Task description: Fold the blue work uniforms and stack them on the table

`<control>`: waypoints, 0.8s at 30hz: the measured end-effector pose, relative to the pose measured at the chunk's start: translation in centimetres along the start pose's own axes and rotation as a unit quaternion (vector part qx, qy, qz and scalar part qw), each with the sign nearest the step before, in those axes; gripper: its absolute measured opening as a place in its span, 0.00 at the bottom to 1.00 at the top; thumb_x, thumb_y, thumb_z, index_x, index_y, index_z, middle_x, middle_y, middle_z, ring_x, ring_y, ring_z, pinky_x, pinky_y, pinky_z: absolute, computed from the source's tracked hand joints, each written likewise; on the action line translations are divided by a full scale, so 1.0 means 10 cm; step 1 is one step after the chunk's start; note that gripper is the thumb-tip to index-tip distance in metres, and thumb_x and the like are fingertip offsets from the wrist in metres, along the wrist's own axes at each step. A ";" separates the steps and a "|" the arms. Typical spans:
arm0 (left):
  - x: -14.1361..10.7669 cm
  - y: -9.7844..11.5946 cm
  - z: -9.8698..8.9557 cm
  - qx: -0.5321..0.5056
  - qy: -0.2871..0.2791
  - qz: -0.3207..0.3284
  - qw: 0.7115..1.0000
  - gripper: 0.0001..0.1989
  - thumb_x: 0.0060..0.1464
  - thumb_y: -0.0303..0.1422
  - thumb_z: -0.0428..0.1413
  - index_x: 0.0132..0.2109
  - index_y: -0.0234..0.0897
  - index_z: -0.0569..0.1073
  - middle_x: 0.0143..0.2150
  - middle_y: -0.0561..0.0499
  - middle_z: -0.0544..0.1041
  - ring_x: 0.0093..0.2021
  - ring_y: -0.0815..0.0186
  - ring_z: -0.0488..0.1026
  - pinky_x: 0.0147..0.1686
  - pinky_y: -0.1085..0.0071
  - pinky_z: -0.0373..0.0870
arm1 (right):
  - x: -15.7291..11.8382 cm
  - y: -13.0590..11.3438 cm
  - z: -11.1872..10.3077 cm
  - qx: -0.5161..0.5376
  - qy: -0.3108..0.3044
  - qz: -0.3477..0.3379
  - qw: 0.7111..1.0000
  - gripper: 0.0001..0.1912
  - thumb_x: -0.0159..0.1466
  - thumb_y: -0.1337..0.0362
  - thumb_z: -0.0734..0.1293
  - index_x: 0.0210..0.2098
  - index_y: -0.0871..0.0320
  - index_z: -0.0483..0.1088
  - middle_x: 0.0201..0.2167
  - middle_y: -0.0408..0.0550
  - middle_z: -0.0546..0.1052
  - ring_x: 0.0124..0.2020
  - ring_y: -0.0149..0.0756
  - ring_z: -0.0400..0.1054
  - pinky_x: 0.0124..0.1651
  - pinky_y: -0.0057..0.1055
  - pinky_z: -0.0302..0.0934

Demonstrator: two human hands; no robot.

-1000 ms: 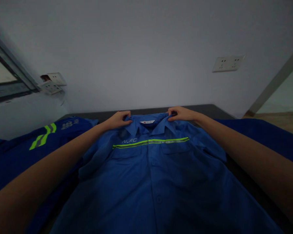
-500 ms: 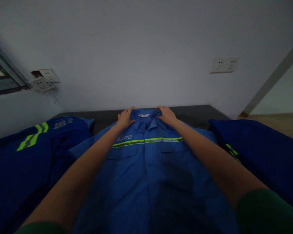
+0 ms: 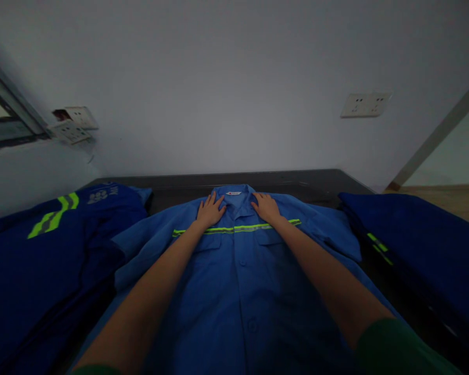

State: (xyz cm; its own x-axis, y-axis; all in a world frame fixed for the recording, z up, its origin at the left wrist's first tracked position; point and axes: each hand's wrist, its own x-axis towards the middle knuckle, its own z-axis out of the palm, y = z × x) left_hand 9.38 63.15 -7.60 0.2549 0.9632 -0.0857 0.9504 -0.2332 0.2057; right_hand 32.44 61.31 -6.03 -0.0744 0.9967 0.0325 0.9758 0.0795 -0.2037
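Observation:
A blue short-sleeved work shirt (image 3: 219, 281) lies spread front side up, its collar (image 3: 240, 204) pointing away from me. A yellow-green reflective stripe crosses the chest above two flap pockets. Flat on the left side of the collar rests my left hand (image 3: 211, 210), fingers spread. My right hand (image 3: 266, 207) lies on the cloth at the collar's right side, fingers stretched out. Both palms touch the shirt, and neither hand pinches it. My forearms cover parts of the shirt's lower front.
Dark blue garments with reflective bands (image 3: 50, 271) are piled on the left. A folded dark blue garment (image 3: 418, 245) lies on the right. Behind the dark tabletop (image 3: 172, 180) stands a white wall with sockets (image 3: 366, 105); a loose socket plate (image 3: 69, 131) hangs at left.
Both hands have let go of the collar edges and come down toward me onto the upper chest. The collar now lies flatter, and both sleeves show more.

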 end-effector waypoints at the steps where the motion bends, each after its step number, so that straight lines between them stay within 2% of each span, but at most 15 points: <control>1: 0.00 -0.01 0.00 0.000 -0.005 0.001 1.000 0.28 0.64 0.46 0.40 0.68 0.45 0.53 0.72 0.45 0.43 0.70 0.53 0.45 0.64 0.47 0.47 | 0.00 0.01 0.02 -0.002 0.004 0.002 1.000 0.24 0.68 0.59 0.58 0.62 0.57 0.59 0.57 0.56 0.68 0.57 0.47 0.60 0.56 0.40 0.56; 3: -0.02 -0.01 -0.01 -0.006 0.000 0.001 1.000 0.29 0.64 0.47 0.41 0.68 0.47 0.53 0.72 0.46 0.43 0.70 0.52 0.44 0.63 0.46 0.46 | -0.01 0.00 0.01 -0.004 0.009 0.006 1.000 0.24 0.69 0.58 0.58 0.62 0.58 0.59 0.58 0.57 0.67 0.58 0.47 0.59 0.57 0.41 0.56; 6: -0.09 0.02 -0.07 -0.023 0.084 0.017 0.996 0.26 0.62 0.44 0.47 0.66 0.47 0.59 0.71 0.47 0.49 0.69 0.52 0.46 0.64 0.46 0.46 | -0.08 -0.08 -0.11 0.007 0.030 -0.001 1.000 0.23 0.68 0.59 0.58 0.61 0.60 0.61 0.59 0.59 0.66 0.59 0.46 0.58 0.58 0.39 0.56; 8: -0.14 0.06 -0.12 -0.042 0.137 0.068 0.987 0.22 0.61 0.38 0.49 0.62 0.47 0.66 0.67 0.48 0.58 0.67 0.55 0.52 0.64 0.49 0.47 | -0.16 -0.19 -0.22 0.022 0.044 -0.039 0.998 0.19 0.68 0.62 0.60 0.57 0.60 0.65 0.56 0.57 0.69 0.57 0.44 0.60 0.57 0.37 0.56; 9: -0.16 0.09 -0.13 -0.056 0.145 0.102 0.983 0.19 0.61 0.35 0.50 0.59 0.46 0.69 0.65 0.48 0.63 0.65 0.58 0.57 0.64 0.52 0.50 | -0.21 -0.25 -0.27 0.029 0.042 -0.066 0.997 0.17 0.67 0.65 0.60 0.54 0.59 0.68 0.54 0.55 0.70 0.56 0.42 0.61 0.57 0.36 0.56; 12: -0.21 0.18 -0.16 -0.105 0.115 0.171 0.973 0.16 0.59 0.28 0.50 0.53 0.41 0.73 0.55 0.48 0.73 0.56 0.62 0.68 0.58 0.62 0.62 | -0.35 -0.42 -0.35 0.042 0.008 -0.113 0.993 0.13 0.65 0.68 0.62 0.48 0.56 0.72 0.49 0.52 0.73 0.52 0.41 0.65 0.55 0.34 0.58; 15: -0.24 0.23 -0.17 -0.116 0.094 0.164 0.975 0.13 0.57 0.26 0.51 0.48 0.39 0.75 0.49 0.48 0.76 0.50 0.61 0.72 0.52 0.65 0.67 | -0.43 -0.48 -0.36 0.068 -0.030 -0.084 0.994 0.13 0.64 0.66 0.65 0.48 0.58 0.72 0.47 0.52 0.74 0.51 0.41 0.67 0.53 0.34 0.60; 18: -0.27 0.22 -0.18 -0.102 0.099 0.160 0.977 0.10 0.56 0.26 0.53 0.45 0.39 0.75 0.47 0.48 0.76 0.49 0.60 0.72 0.50 0.66 0.68 | -0.47 -0.43 -0.33 0.098 -0.060 -0.081 0.990 0.15 0.62 0.64 0.67 0.49 0.58 0.72 0.49 0.51 0.74 0.53 0.40 0.67 0.55 0.33 0.59; 22: -0.32 0.19 -0.22 -0.071 0.105 0.187 0.974 0.14 0.56 0.26 0.54 0.50 0.39 0.71 0.49 0.47 0.76 0.49 0.60 0.72 0.50 0.65 0.67 | -0.54 -0.38 -0.32 0.096 -0.042 -0.094 0.990 0.17 0.62 0.65 0.67 0.51 0.55 0.71 0.52 0.49 0.74 0.54 0.40 0.66 0.55 0.33 0.59; 24: -0.33 0.20 -0.24 -0.050 0.103 0.201 0.973 0.12 0.56 0.27 0.54 0.48 0.39 0.71 0.48 0.47 0.75 0.49 0.60 0.72 0.50 0.64 0.67 | -0.56 -0.40 -0.33 0.071 -0.017 -0.096 0.993 0.17 0.63 0.66 0.66 0.51 0.55 0.71 0.51 0.49 0.75 0.54 0.40 0.66 0.55 0.33 0.59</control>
State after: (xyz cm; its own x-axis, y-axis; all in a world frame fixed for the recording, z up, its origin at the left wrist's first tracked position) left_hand 9.98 59.80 -4.61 0.5508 0.8059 0.2169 0.7570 -0.5919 0.2767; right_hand 29.58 55.33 -2.18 -0.2658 0.9626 0.0519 0.9044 0.2676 -0.3324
